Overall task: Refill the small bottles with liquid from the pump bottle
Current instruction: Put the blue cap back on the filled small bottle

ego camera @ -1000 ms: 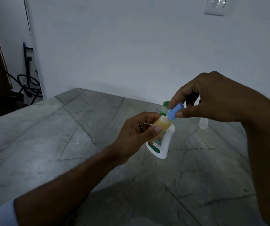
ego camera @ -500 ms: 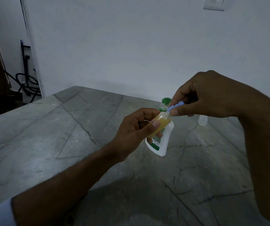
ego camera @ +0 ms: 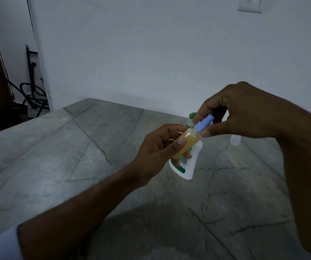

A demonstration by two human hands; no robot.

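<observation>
Grey veined stone made up the desk (ego camera: 61,151) in the head view, set against a plain white wall (ego camera: 151,53) with a light switch plate (ego camera: 249,4) high on the right and dark cables (ego camera: 32,94) coiled on the floor at the far left. Your left hand (ego camera: 158,152) was curled around a small bottle (ego camera: 186,143) of yellow-orange liquid, held tilted above the desk with the thumb lying across its front. Your right hand (ego camera: 244,111) pinched the blue cap (ego camera: 204,123) at the bottle's neck between thumb and forefinger, with the other fingers folded behind. Directly behind the small bottle stood the white pump bottle (ego camera: 189,166) with its green label, its green top (ego camera: 191,118) only partly visible past your fingers. A second small bottle (ego camera: 235,139), clear, stood on the desk farther back, below your right wrist and well apart from the others.
</observation>
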